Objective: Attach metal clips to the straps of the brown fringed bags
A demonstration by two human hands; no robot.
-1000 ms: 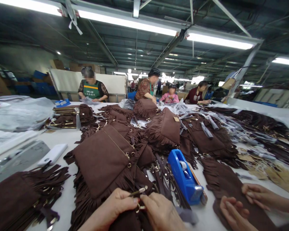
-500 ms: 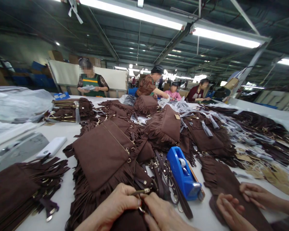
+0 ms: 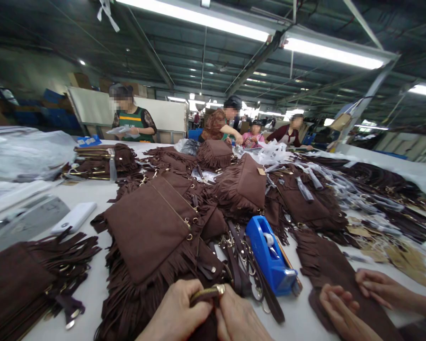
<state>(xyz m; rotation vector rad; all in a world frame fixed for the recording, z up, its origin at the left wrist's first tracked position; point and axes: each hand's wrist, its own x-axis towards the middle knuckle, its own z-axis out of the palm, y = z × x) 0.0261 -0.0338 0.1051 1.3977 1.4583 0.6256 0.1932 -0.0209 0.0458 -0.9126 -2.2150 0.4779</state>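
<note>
At the bottom middle, my left hand [image 3: 182, 308] and my right hand [image 3: 236, 310] meet over a dark brown bag [image 3: 204, 327], mostly hidden beneath them. The fingers of both are closed on its edge. A brass-toothed zipper [image 3: 206, 293] with a shiny metal end curves up between my thumbs. What exactly each fingertip pinches is hidden. Just beyond lies a brown fringed bag [image 3: 149, 227] on a pile of similar ones. Right of my hands are wrist straps with metal clips [image 3: 250, 270] and a blue tape dispenser [image 3: 270, 258].
At the lower right, another person's hands [image 3: 362, 303] rest over a brown fringed piece [image 3: 337, 265]. More fringed bags [image 3: 17, 279] lie at left near a white phone-like device [image 3: 74, 217]. Paper tags [image 3: 404, 255] and plastic-wrapped straps are at right. Several people stand or sit across the table.
My hands have turned the bag's edge, so the zipper teeth now face up between them. My right hand has drawn in slightly. Across the table, people have shifted their arms and heads.
</note>
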